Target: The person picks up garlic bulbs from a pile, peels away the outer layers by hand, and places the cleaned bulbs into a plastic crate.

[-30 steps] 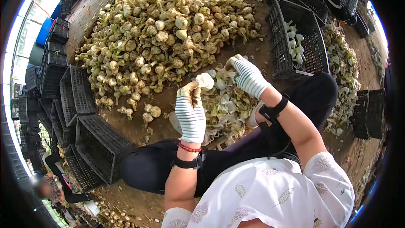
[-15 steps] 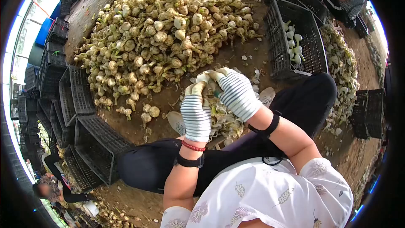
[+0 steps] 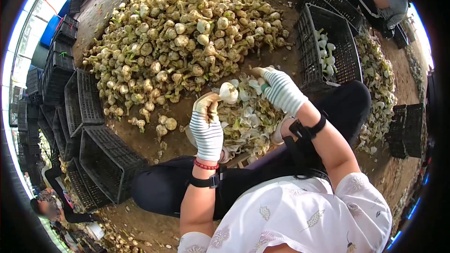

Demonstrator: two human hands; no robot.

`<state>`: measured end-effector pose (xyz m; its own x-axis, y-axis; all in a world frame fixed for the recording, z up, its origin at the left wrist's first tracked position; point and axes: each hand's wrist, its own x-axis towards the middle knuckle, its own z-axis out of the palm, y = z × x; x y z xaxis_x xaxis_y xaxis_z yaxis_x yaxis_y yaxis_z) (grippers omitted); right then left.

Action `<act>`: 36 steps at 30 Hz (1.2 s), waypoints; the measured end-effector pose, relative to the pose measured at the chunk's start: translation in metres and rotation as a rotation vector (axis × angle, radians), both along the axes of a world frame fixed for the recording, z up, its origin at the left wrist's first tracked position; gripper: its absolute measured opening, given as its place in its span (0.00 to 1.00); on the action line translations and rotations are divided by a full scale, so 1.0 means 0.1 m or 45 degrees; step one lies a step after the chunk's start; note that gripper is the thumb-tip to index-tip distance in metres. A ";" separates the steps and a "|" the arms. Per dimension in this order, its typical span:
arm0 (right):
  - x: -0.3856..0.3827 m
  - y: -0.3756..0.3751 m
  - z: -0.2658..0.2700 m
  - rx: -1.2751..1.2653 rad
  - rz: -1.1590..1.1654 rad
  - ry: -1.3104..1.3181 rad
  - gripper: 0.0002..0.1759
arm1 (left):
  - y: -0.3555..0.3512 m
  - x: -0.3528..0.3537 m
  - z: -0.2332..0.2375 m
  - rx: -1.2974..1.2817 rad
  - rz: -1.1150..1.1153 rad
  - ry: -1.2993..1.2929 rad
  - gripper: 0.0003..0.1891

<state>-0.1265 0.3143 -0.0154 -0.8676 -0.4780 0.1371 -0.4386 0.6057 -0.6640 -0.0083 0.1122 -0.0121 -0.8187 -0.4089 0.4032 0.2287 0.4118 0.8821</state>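
Observation:
A white garlic bulb (image 3: 228, 93) sits at the fingertips of my left hand (image 3: 207, 121), which wears a striped glove and is closed on it. My right hand (image 3: 280, 89), gloved the same way, is apart from the bulb to its right, its thumb and fingers bent near pale skins; whether it pinches a piece of skin is too small to tell. Below and between both hands lies a heap of peeled skins (image 3: 251, 124). Beyond them rises a large pile of unpeeled garlic (image 3: 178, 42).
A black crate (image 3: 328, 42) at the right holds several clean white bulbs. Empty black crates (image 3: 110, 161) stand at the left. More skins (image 3: 377, 84) lie at the far right. One person (image 3: 391, 4) sits at the upper right, another (image 3: 54, 206) at the lower left.
My hands have moved apart: the right one away to the right, the left one slightly left and down. The bulb between them now shows clearly at my left fingertips.

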 end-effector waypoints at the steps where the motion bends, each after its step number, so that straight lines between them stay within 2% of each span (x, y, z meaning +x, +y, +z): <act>1: 0.14 -0.10 0.40 -0.139 0.010 -0.273 0.13 | 0.02 0.00 0.04 -0.117 0.010 -0.033 0.09; 2: 0.25 -0.20 0.60 -0.170 -0.021 -0.379 0.13 | 0.05 0.01 0.09 -0.118 0.003 -0.033 0.09; 4: 0.35 -0.31 0.68 -0.099 0.029 -0.293 0.15 | 0.13 0.02 0.18 -0.202 -0.054 -0.044 0.16; 8: 0.37 -0.39 0.56 -0.188 -0.013 -0.331 0.15 | 0.15 0.07 0.17 -0.243 -0.047 -0.075 0.21; 10: 0.35 -0.38 0.63 -0.296 -0.152 -0.707 0.14 | 0.16 0.07 0.15 -0.264 -0.036 -0.066 0.21; 11: 0.37 -0.35 0.62 -0.403 -0.136 -0.738 0.14 | 0.16 0.06 0.15 -0.284 -0.026 -0.057 0.22; 14: 0.44 -0.37 0.54 -0.391 -0.171 -0.774 0.14 | 0.22 0.07 0.16 -0.267 -0.011 -0.089 0.22; 15: 0.46 -0.40 0.49 -0.400 -0.091 -0.446 0.13 | 0.23 0.06 0.15 -0.265 -0.012 -0.088 0.22; 16: 0.46 -0.39 0.48 -0.400 -0.092 -0.448 0.13 | 0.24 0.07 0.15 -0.281 -0.005 -0.073 0.21; 18: 0.45 -0.39 0.49 -0.396 -0.184 -0.624 0.12 | 0.23 0.07 0.15 -0.302 0.002 -0.064 0.20; 20: 0.40 -0.37 0.44 -0.418 -0.163 -0.635 0.13 | 0.23 0.05 0.16 -0.213 0.036 -0.026 0.14; 22: 0.39 -0.34 0.46 -0.418 -0.143 -0.800 0.12 | 0.25 0.03 0.16 -0.133 0.029 0.001 0.13; 24: 0.46 -0.33 0.42 -0.473 -0.144 -0.815 0.14 | 0.28 0.04 0.15 -0.168 0.020 -0.067 0.15; 26: 0.49 -0.32 0.39 -0.411 -0.101 -0.538 0.15 | 0.29 0.02 0.09 -0.206 0.036 -0.049 0.14; 28: 0.47 -0.31 0.38 -0.428 -0.103 -0.551 0.16 | 0.29 0.04 0.10 -0.238 0.034 -0.037 0.14; 30: 0.40 -0.30 0.40 -0.360 -0.166 -0.821 0.15 | 0.28 0.04 0.09 -0.201 0.025 -0.051 0.14; 34: 0.41 -0.29 0.21 -0.551 -0.164 -0.849 0.15 | 0.30 0.02 0.09 -0.209 0.046 -0.037 0.15; 36: 0.45 -0.28 0.22 -0.447 -0.185 -0.904 0.15 | 0.29 0.04 0.07 -0.143 0.012 -0.187 0.15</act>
<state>-0.0818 0.2863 0.0070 -0.8542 -0.3853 -0.3491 0.2265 0.3286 -0.9169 -0.0040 0.1415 -0.0052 -0.8687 -0.3756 0.3229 0.0964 0.5112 0.8541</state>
